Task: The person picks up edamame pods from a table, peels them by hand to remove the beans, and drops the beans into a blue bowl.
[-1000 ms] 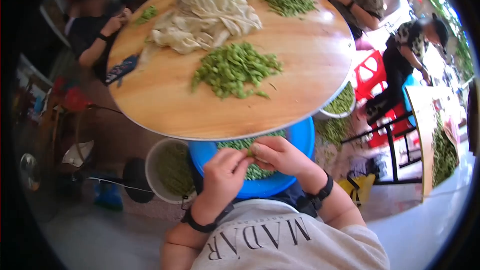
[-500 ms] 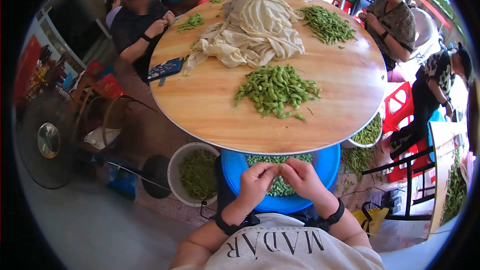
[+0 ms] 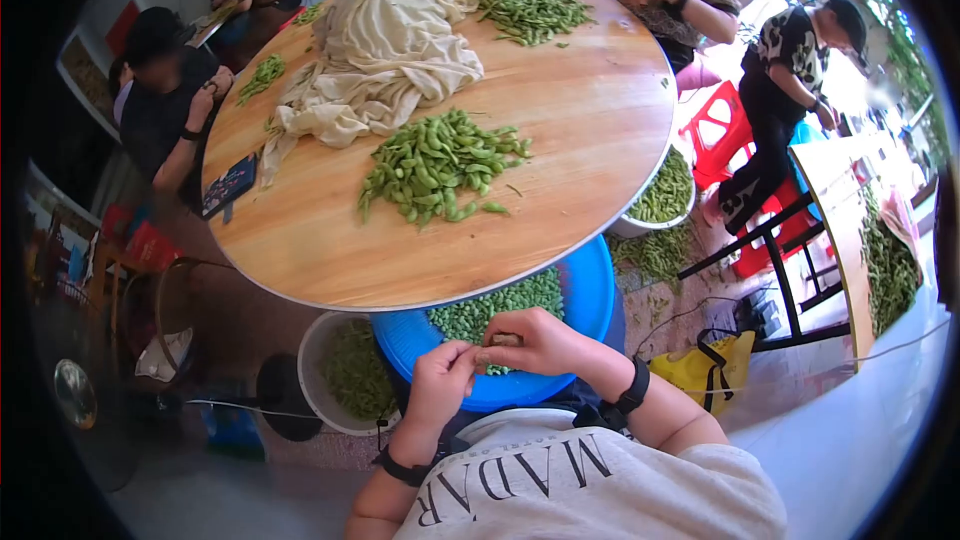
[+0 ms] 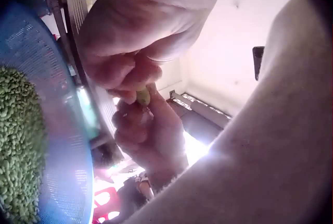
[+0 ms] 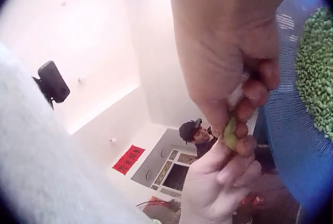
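Observation:
My left hand (image 3: 438, 385) and right hand (image 3: 545, 342) meet fingertip to fingertip over a blue perforated basin (image 3: 592, 290). A green soybean pod (image 5: 230, 134) is pinched between them, the fingers of both hands on it in the right wrist view. In the left wrist view the pod (image 4: 143, 97) shows as a short green piece between the two sets of fingertips. Below the hands, shelled green beans (image 3: 462, 318) cover the basin's floor. A heap of whole pods (image 3: 435, 165) lies on the round wooden table (image 3: 350, 260) just ahead.
The table edge overhangs the basin's far side. A white bucket of green pods (image 3: 318, 395) stands to the left, another tub (image 3: 690, 202) to the right. A crumpled cloth (image 3: 390, 60) and more pods (image 3: 530, 10) lie on the table. Other people sit or stand around.
The head view has swung about, shifting table and people in the frame. Both hands stay together over the basin, fingertips meeting throughout; the right hand now sits higher than the left.

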The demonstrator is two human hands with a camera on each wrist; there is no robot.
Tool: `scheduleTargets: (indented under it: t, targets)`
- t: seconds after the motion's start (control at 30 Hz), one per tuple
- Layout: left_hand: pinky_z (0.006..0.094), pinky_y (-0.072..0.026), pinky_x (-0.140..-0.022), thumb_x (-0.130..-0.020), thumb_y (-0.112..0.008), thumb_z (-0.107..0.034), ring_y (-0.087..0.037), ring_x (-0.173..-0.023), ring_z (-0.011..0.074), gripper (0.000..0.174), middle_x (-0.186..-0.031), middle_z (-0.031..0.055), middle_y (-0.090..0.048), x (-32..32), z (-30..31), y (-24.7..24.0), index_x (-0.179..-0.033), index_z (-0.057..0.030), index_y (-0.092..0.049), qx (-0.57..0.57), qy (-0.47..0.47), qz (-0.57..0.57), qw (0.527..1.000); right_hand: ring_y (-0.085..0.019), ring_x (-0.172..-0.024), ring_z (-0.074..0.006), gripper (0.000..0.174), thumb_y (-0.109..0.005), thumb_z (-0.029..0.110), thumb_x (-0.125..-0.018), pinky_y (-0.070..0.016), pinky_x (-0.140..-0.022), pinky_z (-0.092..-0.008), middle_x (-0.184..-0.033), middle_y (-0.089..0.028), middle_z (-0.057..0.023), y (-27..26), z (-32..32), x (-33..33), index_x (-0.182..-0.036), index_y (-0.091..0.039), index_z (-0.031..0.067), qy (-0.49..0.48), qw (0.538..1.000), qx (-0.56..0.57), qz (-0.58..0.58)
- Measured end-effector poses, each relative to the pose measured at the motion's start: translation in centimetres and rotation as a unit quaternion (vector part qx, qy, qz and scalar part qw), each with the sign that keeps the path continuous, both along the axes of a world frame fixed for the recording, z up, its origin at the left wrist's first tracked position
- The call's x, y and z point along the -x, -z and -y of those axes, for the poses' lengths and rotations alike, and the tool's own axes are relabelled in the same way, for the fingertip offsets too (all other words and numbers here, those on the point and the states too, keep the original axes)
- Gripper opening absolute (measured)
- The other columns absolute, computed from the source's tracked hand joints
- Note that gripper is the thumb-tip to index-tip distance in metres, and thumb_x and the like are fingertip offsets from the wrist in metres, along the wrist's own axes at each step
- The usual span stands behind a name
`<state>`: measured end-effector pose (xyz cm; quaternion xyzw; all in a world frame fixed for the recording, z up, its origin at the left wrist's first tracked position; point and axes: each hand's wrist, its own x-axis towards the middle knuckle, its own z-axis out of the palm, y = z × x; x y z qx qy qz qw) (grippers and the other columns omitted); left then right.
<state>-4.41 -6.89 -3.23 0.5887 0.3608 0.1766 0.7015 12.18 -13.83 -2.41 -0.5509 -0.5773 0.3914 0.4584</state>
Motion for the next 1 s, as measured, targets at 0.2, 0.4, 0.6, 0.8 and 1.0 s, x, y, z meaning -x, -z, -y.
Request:
scheduleTargets:
  t: [0.2, 0.4, 0.6, 0.8, 1.0]
  targets:
    - [0.0192, -0.0410, -0.047, -0.084, -0.051, -0.001, -0.053, -0.054, 0.0081, 0.008, -0.074, 0.0086, -0.061, 1.0, -0.3, -0.5, -0.090, 0.0030, -0.056, 0.058, 0.014, -0.001, 0.998, -0.057, -0.058, -0.0243, 0.019, -0.067, 0.018, -0.073, -0.0455, -0.052, -0.0334, -0.065, -0.057, -0.0117, 1.4, 0.0, -0.6, -0.083, -0.061, 0.0018, 0.006, 0.996, -0.047, 0.074]
    - [0.0208, -0.0428, -0.046, -0.081, -0.051, 0.007, -0.052, -0.052, 0.0093, 0.017, -0.073, 0.0093, -0.058, 0.5, 0.5, -0.1, -0.096, 0.0008, -0.045, -0.073, -0.043, 0.017, 0.996, -0.053, -0.058, -0.0206, 0.023, -0.070, 0.018, -0.073, -0.0425, -0.053, -0.0302, -0.069, -0.054, -0.0083, -0.2, 0.3, 0.5, -0.089, -0.062, 0.0033, 0.061, 0.992, -0.056, 0.094]
    - [0.0198, -0.0396, -0.043, -0.082, -0.052, 0.007, -0.050, -0.050, 0.0082, 0.016, -0.071, 0.0082, -0.057, -0.6, 0.7, -1.2, -0.094, -0.0013, -0.045, -0.022, -0.054, 0.081, 0.995, -0.044, -0.055, -0.0089, 0.024, -0.068, 0.022, -0.077, -0.0381, -0.051, -0.0243, -0.059, -0.049, -0.0044, 0.0, 0.5, 0.5, -0.089, -0.060, 0.0019, 0.016, 0.985, 0.097, -0.143]
    - [0.0190, -0.0390, -0.044, -0.083, -0.052, 0.002, -0.050, -0.049, 0.0082, 0.007, -0.068, 0.0056, -0.056, 0.1, -0.3, -0.1, -0.090, 0.0018, -0.054, -0.022, -0.065, 0.011, 0.998, -0.053, -0.059, -0.0215, 0.025, -0.066, 0.016, -0.072, -0.0448, -0.058, -0.0322, -0.065, -0.052, -0.0103, 0.8, 0.3, -0.9, -0.093, -0.059, 0.0036, -0.009, 1.000, -0.005, 0.026]
    - [0.0241, -0.0465, -0.049, -0.081, -0.055, 0.000, -0.057, -0.063, 0.0119, 0.018, -0.091, 0.0098, -0.057, 9.4, -6.2, 3.6, -0.099, 0.0034, -0.056, -0.328, -0.209, -0.232, 0.892, -0.055, -0.062, -0.0261, 0.014, -0.064, 0.009, -0.072, -0.0462, -0.058, -0.0338, -0.069, -0.054, -0.0109, -2.2, -1.3, -5.6, -0.084, -0.062, 0.0043, -0.011, 0.974, -0.092, 0.208]
